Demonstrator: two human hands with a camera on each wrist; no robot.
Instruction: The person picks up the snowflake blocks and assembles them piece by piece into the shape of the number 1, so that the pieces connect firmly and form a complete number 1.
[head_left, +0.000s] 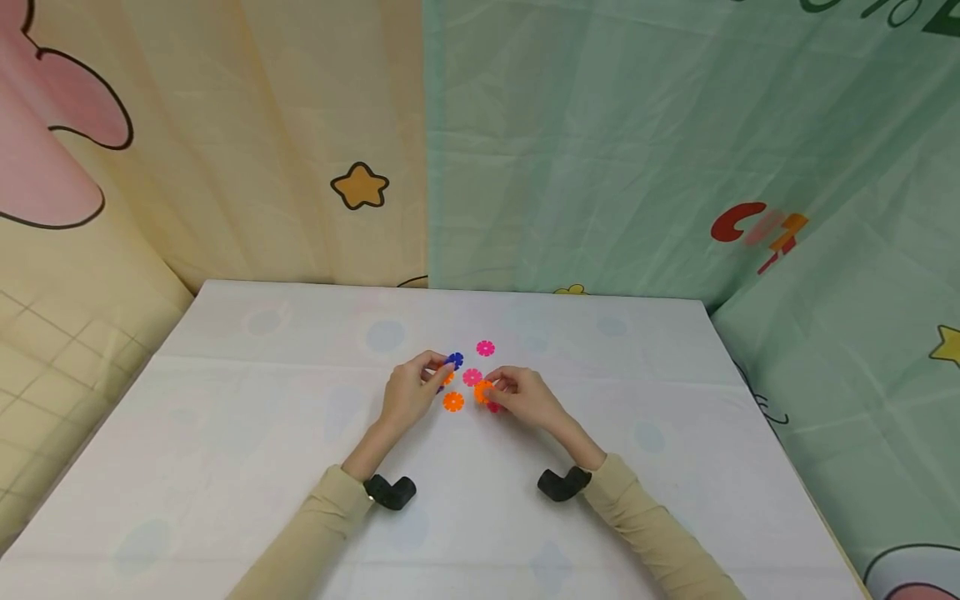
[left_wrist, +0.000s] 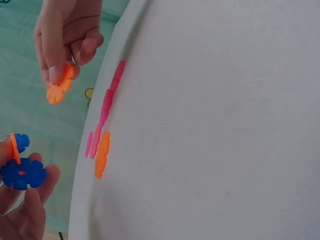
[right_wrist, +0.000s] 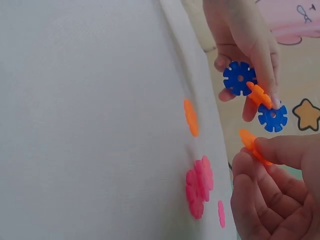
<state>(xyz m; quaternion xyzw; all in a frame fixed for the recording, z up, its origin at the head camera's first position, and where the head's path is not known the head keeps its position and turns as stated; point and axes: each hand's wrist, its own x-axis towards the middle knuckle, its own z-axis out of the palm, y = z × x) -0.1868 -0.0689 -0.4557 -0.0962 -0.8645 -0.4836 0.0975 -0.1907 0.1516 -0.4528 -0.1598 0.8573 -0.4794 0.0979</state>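
Note:
My left hand (head_left: 408, 387) holds a joined piece of notched plastic discs: two blue snowflake discs (right_wrist: 240, 78) with an orange disc (right_wrist: 259, 95) slotted between them. Between thumb and fingers, my right hand (head_left: 527, 396) pinches a single orange snowflake disc (left_wrist: 60, 85). The two hands are close together above the table, and their pieces are apart. Below them, one loose orange disc (head_left: 453, 402) lies on the cloth beside several pink discs (head_left: 472, 377). One pink disc (head_left: 485, 348) lies farther back; another is partly hidden by my right hand.
A white cloth with pale spots covers the table (head_left: 262, 467). Printed curtains, yellow (head_left: 300, 100) and green (head_left: 585, 150), hang behind it and along the sides. A black wrist mount (head_left: 392, 493) sits on each wrist.

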